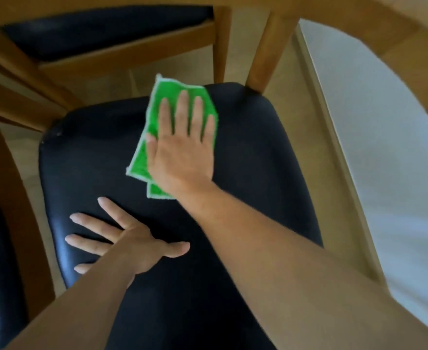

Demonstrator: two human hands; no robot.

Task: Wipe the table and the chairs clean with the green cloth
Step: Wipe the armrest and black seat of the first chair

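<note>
- Right hand [182, 147]: grip released, fingers straight and flat, pressing the folded green cloth with pale edging [155, 114] onto the seat.
- Green cloth lies on the black leather chair seat [94, 173], near its far edge, one corner past that edge.
- Left hand [127, 246]: grip released, fingers spread, palm flat on the seat's near-left part, apart from the cloth.
- Wooden table leg [266, 51] just beyond the seat's far right corner.
- Second black-seated wooden chair [102, 29] behind, under the table.

Green cloth [155, 120] half hidden under right hand [182, 150].

No readable text — no labels, numbers.
</note>
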